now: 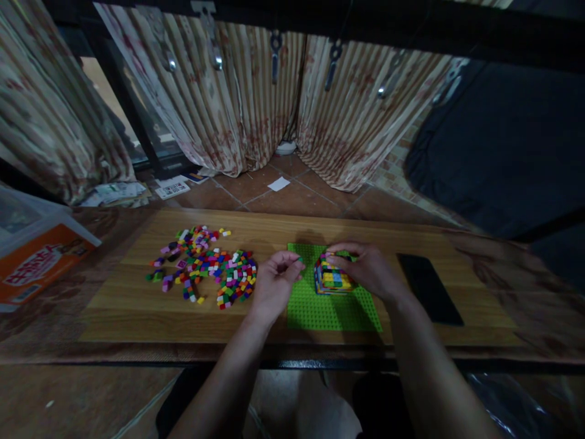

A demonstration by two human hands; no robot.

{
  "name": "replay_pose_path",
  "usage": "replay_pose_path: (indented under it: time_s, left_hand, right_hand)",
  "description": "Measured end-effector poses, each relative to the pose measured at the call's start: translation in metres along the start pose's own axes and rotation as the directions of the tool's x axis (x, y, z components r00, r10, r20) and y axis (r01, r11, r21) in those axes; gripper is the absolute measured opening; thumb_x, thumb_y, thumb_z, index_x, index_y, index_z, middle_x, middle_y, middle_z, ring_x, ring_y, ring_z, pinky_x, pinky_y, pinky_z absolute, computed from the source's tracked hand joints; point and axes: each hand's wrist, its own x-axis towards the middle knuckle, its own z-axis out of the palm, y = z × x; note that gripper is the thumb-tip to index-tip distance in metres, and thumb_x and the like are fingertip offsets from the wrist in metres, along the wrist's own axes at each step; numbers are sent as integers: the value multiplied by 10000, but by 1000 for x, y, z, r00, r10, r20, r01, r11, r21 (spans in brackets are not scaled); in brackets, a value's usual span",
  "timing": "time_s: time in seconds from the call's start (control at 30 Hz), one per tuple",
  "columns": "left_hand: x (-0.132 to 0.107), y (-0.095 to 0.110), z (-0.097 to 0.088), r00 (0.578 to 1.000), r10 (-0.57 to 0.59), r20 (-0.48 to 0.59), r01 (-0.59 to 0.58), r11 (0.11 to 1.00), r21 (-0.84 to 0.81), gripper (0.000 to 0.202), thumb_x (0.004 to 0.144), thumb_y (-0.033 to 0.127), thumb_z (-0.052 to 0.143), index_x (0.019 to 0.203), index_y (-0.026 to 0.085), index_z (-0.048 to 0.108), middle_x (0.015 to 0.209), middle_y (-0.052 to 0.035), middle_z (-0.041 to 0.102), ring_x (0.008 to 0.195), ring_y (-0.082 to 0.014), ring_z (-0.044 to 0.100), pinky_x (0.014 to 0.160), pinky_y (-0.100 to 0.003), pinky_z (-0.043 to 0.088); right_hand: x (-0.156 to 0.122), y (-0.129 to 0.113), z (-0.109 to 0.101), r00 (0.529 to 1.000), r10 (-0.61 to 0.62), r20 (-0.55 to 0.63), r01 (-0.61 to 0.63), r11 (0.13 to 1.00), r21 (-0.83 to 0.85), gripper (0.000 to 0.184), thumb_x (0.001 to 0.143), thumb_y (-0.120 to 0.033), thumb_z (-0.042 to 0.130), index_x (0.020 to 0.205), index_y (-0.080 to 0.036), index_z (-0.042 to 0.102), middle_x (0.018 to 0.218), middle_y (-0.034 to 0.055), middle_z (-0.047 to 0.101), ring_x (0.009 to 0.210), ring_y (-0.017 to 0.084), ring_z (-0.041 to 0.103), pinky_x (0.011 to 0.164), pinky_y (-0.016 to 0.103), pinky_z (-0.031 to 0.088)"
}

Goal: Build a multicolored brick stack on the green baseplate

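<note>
A block build of many coloured toy bricks stands on the green studded baseplate, with yellow, blue and green bricks on its near side. My right hand reaches over it from the right, thumb and fingers closed on its top and far edge. Part of the top is hidden under those fingers. To the left of the build, my left hand is held above the baseplate's left edge, its thumb and forefinger pinched together. A small dark green brick shows at the fingertips, partly covered.
Loose coloured bricks are spread over the left half of the wooden board. A dark flat slab lies at the right. A clear box with an orange label stands at the far left. Curtains hang behind.
</note>
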Motion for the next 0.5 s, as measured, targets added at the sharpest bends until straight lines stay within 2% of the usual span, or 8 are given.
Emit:
replay_pose_path:
  time_s: [0.1, 0.2, 0.27, 0.4, 0.5]
  left_hand:
    - [0, -2, 3, 1000, -16, 15, 17, 999, -37, 134, 689, 234, 714, 785, 158, 658, 709, 2, 656, 661, -113, 609, 602, -216, 486]
    - [0, -3, 6, 1000, -18, 25, 20, 998, -65, 136, 692, 234, 709, 793, 159, 657, 731, -6, 665, 702, -129, 636, 606, -223, 501]
    - [0, -4, 7, 999, -13, 34, 15, 997, -73, 133, 698, 236, 703, 795, 157, 657, 755, -14, 671, 732, -137, 647, 610, -224, 510]
    - [-1, -3, 8, 998, 8, 67, -4, 997, -71, 135, 706, 243, 701, 801, 157, 662, 788, -18, 675, 725, -133, 644, 611, -226, 528]
    - [-1, -3, 7, 996, 22, 82, -15, 996, -90, 142, 704, 238, 703, 814, 158, 663, 786, -7, 674, 678, -115, 628, 604, -222, 534]
  right_hand:
    - [-4, 4, -1, 989, 28, -148, -13, 995, 104, 285, 773, -423, 688, 978, -229, 721, 1023, 59, 714, 923, 213, 659, 804, 362, 507]
    - [-5, -5, -2, 967, -40, -251, 80, 985, 153, 226, 798, -416, 665, 908, -230, 733, 960, 54, 718, 902, 206, 655, 816, 368, 510]
    - [-6, -16, 1, 969, -90, -232, 126, 982, 144, 197, 807, -401, 660, 872, -232, 739, 920, 49, 711, 875, 200, 650, 801, 357, 511]
    - [-7, -36, 13, 981, -159, -114, 171, 981, 97, 146, 822, -359, 656, 872, -247, 736, 886, 39, 690, 856, 189, 638, 779, 335, 504]
    - [-7, -42, 23, 974, -204, -99, 207, 978, 21, 111, 819, -330, 668, 859, -249, 731, 879, 41, 685, 859, 191, 631, 784, 339, 492]
